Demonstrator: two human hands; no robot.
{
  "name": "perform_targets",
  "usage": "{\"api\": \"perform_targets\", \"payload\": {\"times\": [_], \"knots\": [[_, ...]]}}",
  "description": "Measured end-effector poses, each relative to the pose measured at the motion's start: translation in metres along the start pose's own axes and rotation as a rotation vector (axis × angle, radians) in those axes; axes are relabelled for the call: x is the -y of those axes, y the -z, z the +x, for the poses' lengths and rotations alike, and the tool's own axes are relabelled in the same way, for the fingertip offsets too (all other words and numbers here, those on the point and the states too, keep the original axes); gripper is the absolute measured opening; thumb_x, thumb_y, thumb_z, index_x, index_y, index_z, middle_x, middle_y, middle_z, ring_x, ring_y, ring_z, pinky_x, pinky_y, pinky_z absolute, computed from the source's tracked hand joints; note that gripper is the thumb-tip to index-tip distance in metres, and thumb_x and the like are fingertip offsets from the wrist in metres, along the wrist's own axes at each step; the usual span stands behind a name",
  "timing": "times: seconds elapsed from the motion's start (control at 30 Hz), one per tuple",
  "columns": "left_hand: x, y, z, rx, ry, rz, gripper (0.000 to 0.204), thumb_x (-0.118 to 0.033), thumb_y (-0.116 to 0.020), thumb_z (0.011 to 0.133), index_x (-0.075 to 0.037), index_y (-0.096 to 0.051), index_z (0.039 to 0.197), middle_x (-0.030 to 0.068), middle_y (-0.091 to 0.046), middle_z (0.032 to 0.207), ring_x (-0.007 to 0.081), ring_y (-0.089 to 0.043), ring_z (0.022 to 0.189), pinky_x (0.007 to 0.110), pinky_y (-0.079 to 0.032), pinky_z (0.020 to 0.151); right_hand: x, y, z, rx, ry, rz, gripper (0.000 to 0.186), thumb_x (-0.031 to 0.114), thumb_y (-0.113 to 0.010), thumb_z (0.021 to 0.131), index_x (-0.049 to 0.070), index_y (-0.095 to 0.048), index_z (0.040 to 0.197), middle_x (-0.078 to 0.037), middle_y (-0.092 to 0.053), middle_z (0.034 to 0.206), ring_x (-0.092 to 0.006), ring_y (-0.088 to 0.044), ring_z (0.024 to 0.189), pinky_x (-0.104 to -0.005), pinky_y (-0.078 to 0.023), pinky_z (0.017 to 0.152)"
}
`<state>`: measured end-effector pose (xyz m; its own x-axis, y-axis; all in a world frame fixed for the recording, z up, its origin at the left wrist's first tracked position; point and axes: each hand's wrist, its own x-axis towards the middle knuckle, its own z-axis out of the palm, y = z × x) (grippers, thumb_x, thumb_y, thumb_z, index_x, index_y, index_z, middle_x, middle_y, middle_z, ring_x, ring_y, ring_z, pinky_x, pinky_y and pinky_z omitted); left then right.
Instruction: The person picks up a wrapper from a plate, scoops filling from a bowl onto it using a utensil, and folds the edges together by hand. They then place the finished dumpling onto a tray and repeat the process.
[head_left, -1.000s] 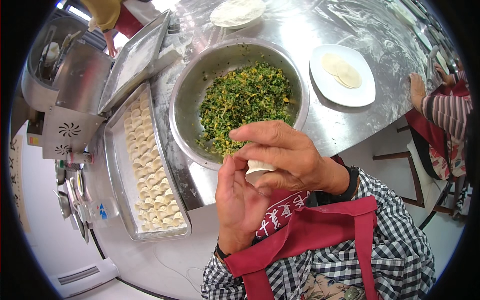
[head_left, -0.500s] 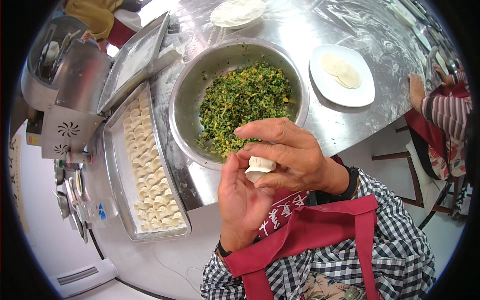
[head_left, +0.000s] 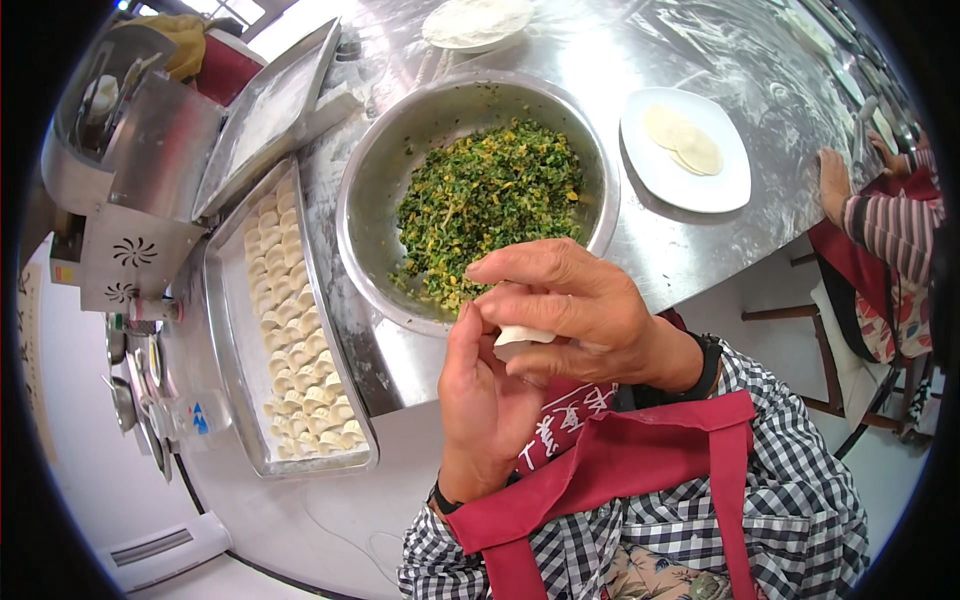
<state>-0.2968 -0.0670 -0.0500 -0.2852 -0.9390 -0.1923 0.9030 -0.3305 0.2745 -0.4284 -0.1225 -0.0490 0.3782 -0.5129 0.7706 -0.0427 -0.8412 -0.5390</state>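
Note:
Between my two hands is a pale dumpling, its dough edge showing below my right fingers. My right hand curls over it, with thumb and fingertips pinching the dough. From the left, my left hand supports it, palm turned inward and fingertips meeting it; those left fingers are partly hidden behind the right hand. Just beyond my hands stands a large steel bowl with chopped green and yellow filling heaped inside. Folds on the dumpling's far side are covered by my fingers.
A metal tray at left holds rows of finished dumplings. Round wrappers lie on a white plate at right. Behind are a floury tray and a flour plate. Another person's hand rests on the table's right edge.
My right fingers have closed further over the dumpling, covering its pleated upper part. Both hands stay in nearly the same place. At the far left, a person by the machine has shifted partly out of sight.

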Motion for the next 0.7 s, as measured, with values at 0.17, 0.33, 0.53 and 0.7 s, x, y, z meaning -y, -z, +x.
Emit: {"api": "perform_targets", "payload": {"times": [0.17,0.33,0.53,0.7], "knots": [[0.001,-0.004,-0.004,-0.096,-0.063,0.166,0.046,-0.034,-0.026,0.095,0.0,-0.043,0.119,0.0138,-0.051,0.116,0.0239,-0.051,0.105,0.038,-0.044,0.087,-0.004,0.001,-0.003,0.032,0.04,0.103,0.022,0.006,-0.071,0.068,0.001,-0.063,0.089,-0.017,-0.057,0.107,-0.0291,-0.056,0.097,-0.0362,-0.047,0.078],[-0.001,-0.013,-0.005,-0.073,-0.104,0.432,0.048,-0.036,-0.026,0.095,0.002,-0.043,0.119,0.0137,-0.051,0.116,0.0231,-0.051,0.105,0.037,-0.041,0.088,0.005,0.003,-0.004,0.03,-0.198,0.244,0.02,0.003,-0.071,0.058,0.006,-0.064,0.077,-0.01,-0.057,0.109,-0.0218,-0.059,0.09,-0.0316,-0.045,0.076],[0.0,-0.014,-0.004,-0.012,-0.082,0.454,0.048,-0.034,-0.025,0.095,0.002,-0.041,0.121,0.0138,-0.049,0.119,0.0213,-0.049,0.106,0.036,-0.04,0.089,0.008,0.006,-0.001,0.037,-0.246,0.231,0.02,0.002,-0.072,0.057,0.005,-0.063,0.074,-0.009,-0.057,0.106,-0.0222,-0.056,0.094,-0.0318,-0.045,0.076],[0.002,-0.021,-0.004,-0.039,-0.09,0.49,0.048,-0.036,-0.026,0.094,0.001,-0.039,0.122,0.0134,-0.047,0.121,0.0209,-0.048,0.108,0.036,-0.04,0.089,0.002,0.011,0.0,0.08,-0.112,0.222,0.02,0.001,-0.071,0.057,0.004,-0.063,0.075,-0.01,-0.057,0.107,-0.023,-0.057,0.093,-0.0319,-0.045,0.077]]}}
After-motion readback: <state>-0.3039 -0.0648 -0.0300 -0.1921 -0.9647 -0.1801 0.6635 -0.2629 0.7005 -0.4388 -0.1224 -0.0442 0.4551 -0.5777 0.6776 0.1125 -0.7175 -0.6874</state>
